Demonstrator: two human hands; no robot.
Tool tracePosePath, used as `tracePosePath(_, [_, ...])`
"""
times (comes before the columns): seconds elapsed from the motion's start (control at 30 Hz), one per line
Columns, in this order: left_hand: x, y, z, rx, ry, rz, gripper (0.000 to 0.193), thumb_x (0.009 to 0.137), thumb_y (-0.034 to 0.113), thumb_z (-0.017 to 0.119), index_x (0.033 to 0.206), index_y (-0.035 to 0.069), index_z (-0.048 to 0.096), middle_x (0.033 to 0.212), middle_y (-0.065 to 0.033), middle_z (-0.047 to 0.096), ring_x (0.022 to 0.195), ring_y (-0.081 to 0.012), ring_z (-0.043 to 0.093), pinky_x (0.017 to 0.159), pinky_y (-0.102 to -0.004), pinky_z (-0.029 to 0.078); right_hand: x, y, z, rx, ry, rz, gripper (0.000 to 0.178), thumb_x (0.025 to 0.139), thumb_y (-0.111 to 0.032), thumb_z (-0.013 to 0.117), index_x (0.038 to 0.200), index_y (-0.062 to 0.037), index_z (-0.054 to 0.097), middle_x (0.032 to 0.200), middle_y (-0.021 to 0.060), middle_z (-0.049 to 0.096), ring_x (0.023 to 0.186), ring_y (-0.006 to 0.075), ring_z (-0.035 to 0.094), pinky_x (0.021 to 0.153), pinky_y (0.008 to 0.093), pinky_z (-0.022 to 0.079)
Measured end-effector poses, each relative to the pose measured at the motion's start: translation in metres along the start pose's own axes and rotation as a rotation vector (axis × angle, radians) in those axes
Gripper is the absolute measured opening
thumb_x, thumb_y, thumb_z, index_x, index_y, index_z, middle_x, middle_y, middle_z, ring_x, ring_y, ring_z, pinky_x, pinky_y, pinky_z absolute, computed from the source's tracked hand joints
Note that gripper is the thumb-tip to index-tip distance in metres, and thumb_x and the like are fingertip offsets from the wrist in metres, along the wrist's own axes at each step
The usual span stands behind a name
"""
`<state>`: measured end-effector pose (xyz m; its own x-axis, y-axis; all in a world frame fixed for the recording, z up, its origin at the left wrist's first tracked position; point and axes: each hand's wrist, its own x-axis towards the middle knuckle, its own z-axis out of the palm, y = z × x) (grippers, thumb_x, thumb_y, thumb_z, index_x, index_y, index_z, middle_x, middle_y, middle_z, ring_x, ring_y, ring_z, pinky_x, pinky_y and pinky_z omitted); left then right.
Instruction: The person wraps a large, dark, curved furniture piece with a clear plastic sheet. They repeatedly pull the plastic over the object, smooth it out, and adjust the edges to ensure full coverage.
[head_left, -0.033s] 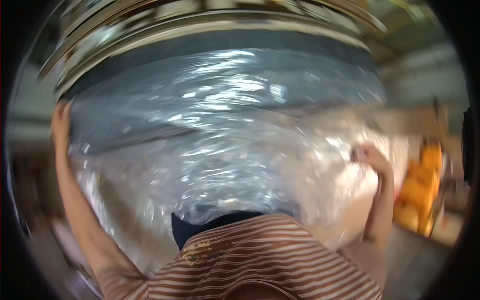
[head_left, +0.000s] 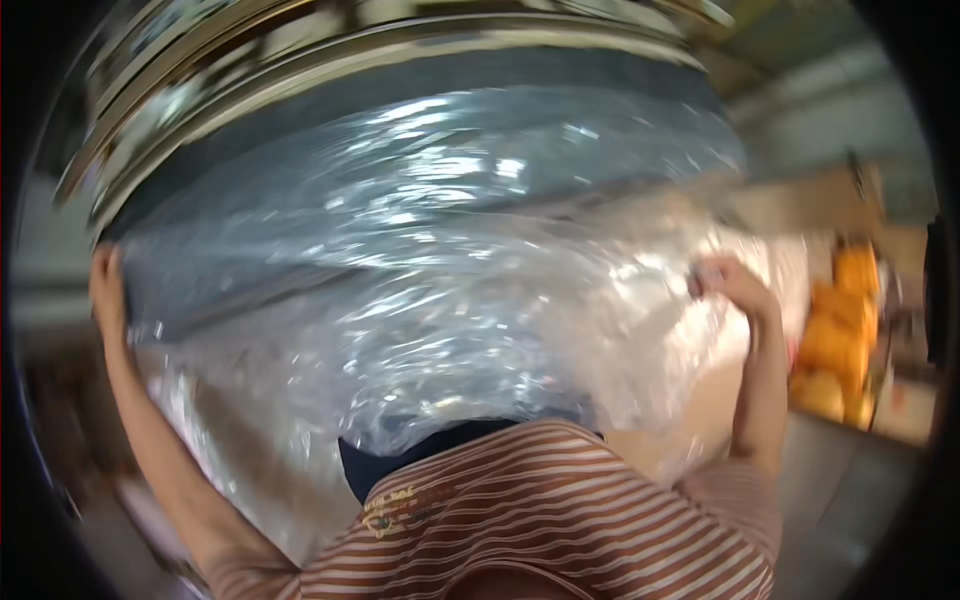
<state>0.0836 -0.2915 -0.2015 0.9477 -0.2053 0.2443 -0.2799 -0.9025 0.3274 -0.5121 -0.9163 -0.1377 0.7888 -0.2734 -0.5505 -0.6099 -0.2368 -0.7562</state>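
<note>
A wide clear plastic sheet (head_left: 440,310), wrinkled and glossy, spreads between my arms and reaches from my waist up over a dark grey surface (head_left: 500,72). My left hand (head_left: 108,288) is closed on the sheet at its far left side, beside the end of the grey surface. On the right, my right hand (head_left: 735,282) is closed in a fist on a bunched part of the same sheet. The picture is blurred, so single fingers are hard to make out. Through the film, brown and pinkish patches show below the grey area.
Long pale rails (head_left: 400,42) run along the far edge of the grey surface. Cardboard (head_left: 800,212) stands at the right, with several orange bundles (head_left: 838,335) beside it. Grey floor (head_left: 825,480) shows at the lower right.
My left hand sits a little lower and farther left in the picture, my right hand slightly higher. The whole scene has tilted a little. Both hands keep hold of the sheet.
</note>
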Motion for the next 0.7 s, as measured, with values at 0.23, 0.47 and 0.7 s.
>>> tracePosePath(0.23, [0.036,-0.127,0.016,0.244,0.245,0.033,0.034,0.093,0.032,0.053,0.09,-0.001,0.059,0.088,-0.0194,0.063,0.08,-0.0378,0.058,0.073,-0.0447,0.045,-0.016,-0.006,-0.044,0.604,-0.173,-0.2,0.039,0.072,-0.035,0.077,0.064,-0.0162,0.044,0.058,-0.0027,0.041,0.052,0.0098,0.041,0.048,0.0263,0.034])
tracePosePath(0.47, [0.047,-0.16,0.011,0.334,0.182,-0.158,0.044,0.094,0.042,0.047,0.111,0.003,0.059,0.108,-0.0199,0.062,0.101,-0.0391,0.057,0.084,-0.0434,0.043,0.019,-0.02,-0.078,0.058,0.504,-0.146,0.026,0.083,-0.035,0.069,0.078,-0.0126,0.057,0.064,-0.0069,0.046,0.055,0.0029,0.037,0.048,0.0202,0.029])
tracePosePath(0.7, [0.048,-0.167,0.005,0.322,0.139,-0.14,0.049,0.095,0.043,0.044,0.116,0.001,0.058,0.114,-0.02,0.062,0.105,-0.0382,0.057,0.087,-0.0424,0.043,0.075,-0.011,-0.065,-0.058,0.686,-0.353,0.025,0.09,-0.033,0.062,0.085,-0.0091,0.063,0.074,-0.0074,0.053,0.067,0.0026,0.042,0.061,0.0194,0.034])
